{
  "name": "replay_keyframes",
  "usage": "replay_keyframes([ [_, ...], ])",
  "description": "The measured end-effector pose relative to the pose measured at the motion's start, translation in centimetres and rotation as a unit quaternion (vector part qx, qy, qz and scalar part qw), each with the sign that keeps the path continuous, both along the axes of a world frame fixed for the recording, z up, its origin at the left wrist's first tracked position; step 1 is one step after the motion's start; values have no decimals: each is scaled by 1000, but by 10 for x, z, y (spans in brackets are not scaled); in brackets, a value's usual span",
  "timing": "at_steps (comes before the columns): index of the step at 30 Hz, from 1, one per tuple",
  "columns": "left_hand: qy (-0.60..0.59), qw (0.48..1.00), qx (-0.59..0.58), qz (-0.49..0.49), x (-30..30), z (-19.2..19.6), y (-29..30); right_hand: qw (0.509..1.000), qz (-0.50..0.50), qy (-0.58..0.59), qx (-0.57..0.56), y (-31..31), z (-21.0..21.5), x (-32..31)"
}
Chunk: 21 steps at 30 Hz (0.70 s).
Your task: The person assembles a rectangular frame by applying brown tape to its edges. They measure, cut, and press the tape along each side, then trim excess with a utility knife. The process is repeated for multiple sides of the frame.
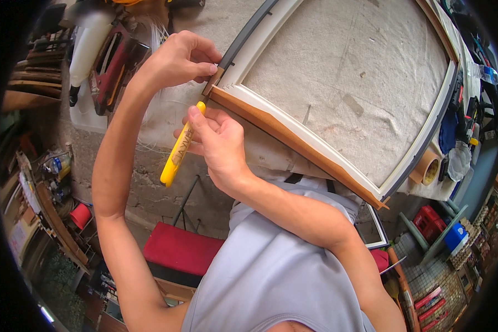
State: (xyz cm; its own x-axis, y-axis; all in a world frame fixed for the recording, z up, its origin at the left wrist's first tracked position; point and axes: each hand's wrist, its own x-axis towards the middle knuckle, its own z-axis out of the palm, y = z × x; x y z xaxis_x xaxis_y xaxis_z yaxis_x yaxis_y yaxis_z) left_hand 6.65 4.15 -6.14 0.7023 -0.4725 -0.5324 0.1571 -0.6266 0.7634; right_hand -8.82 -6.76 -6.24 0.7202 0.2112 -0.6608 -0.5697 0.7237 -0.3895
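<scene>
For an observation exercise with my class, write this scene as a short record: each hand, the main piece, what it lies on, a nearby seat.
Left hand: fingertips at the frame's left corner
Right hand: holds yellow tool
Frame: white, brown strip along near side
Surface: pale cloth
Seat: red

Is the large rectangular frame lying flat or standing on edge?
Lying flat: the rectangular frame spreads out over the pale cloth, which shows through its opening.
</scene>
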Motion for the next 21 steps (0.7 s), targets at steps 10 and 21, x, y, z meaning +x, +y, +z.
replay_keyframes([
  [10, -48, 996, -68, 32, -15, -35, 21, 995, -6, -86, 47, -57, 49, -53],
  [21, -193, 968, 158, -19, -3, 17, -51, 967, -31, -142, -209, -246, 61, -59],
])
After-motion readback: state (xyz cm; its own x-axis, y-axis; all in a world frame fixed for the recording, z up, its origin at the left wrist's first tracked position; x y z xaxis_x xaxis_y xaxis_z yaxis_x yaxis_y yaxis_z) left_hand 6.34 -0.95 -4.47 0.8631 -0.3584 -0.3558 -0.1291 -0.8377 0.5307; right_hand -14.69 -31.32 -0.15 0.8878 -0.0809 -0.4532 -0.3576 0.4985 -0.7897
